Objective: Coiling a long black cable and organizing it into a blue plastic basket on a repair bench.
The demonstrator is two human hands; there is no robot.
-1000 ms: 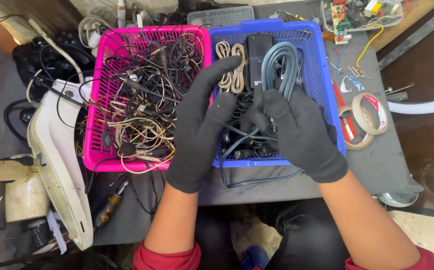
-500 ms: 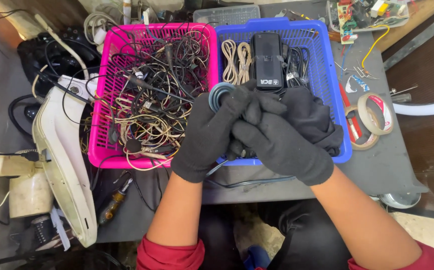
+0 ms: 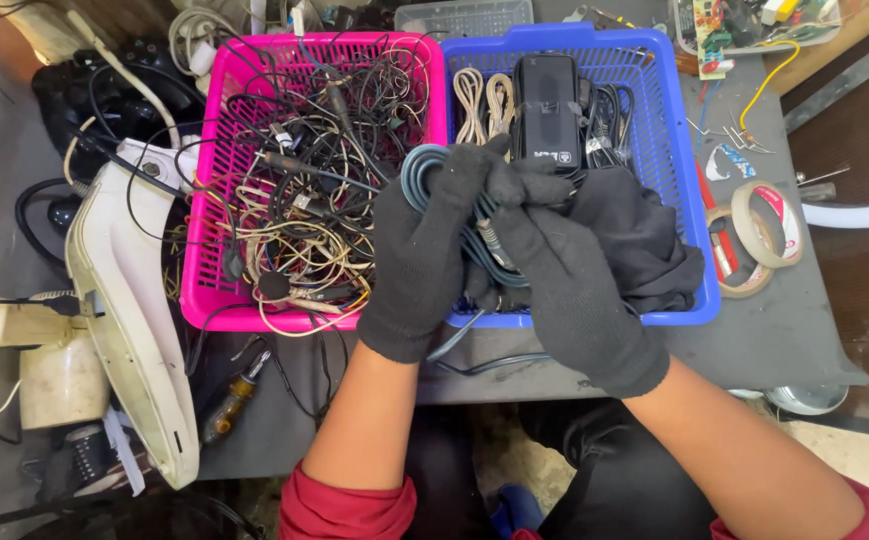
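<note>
Both my hands wear black knit gloves and hold a coiled grey-blue cable [image 3: 417, 172] just above the front edge of the blue basket [image 3: 677, 160]. My left hand [image 3: 425, 250] grips the coil's left side, and my right hand [image 3: 570, 280] is closed around the cable strands coming out of it. The cable's tail hangs down past the table edge. Behind my hands, inside the blue basket, lie a black rectangular adapter [image 3: 547, 105] and two beige cable bundles [image 3: 483, 100]. A black cloth [image 3: 645, 235] rests in the basket at my right wrist.
A pink basket [image 3: 210, 230] full of tangled wires stands to the left. A white plastic housing [image 3: 120, 300] and a screwdriver [image 3: 230, 400] lie at the left. Rolls of tape [image 3: 760, 235] sit on the right, a circuit board [image 3: 725, 30] at the back right.
My hands have lifted the grey-blue cable out of the blue basket and drawn it toward me, gathering it into a coil between both hands.
</note>
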